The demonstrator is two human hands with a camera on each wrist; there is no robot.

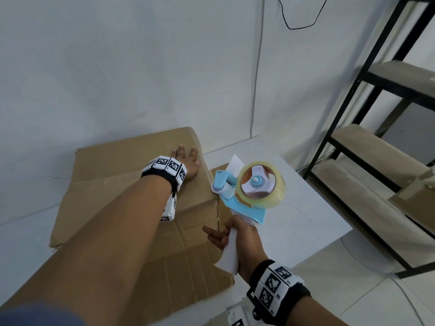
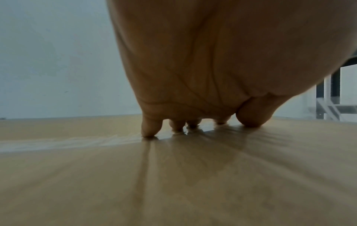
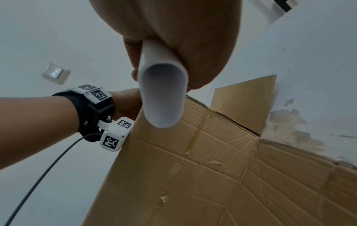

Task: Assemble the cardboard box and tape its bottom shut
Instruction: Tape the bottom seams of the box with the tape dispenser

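A worn brown cardboard box [image 1: 131, 184] stands on a white table [image 1: 306, 215], its closed flaps facing up. My left hand [image 1: 186, 158] presses flat on the top near the far right edge, fingers straight; in the left wrist view the fingertips [image 2: 148, 131] touch the cardboard [image 2: 173, 183]. A strip of clear tape [image 2: 58, 142] lies across the top. My right hand [image 1: 237, 234] grips the white handle [image 3: 162, 94] of a light blue tape dispenser [image 1: 244, 198] carrying a clear tape roll [image 1: 261, 182], held beside the box's right side [image 3: 193, 168].
A black metal shelf rack [image 1: 376, 114] with beige boards stands to the right of the table. The white wall [image 1: 117, 67] is close behind the box, with a thin cable [image 1: 256, 78] running down it. A light switch [image 3: 55, 73] shows in the right wrist view.
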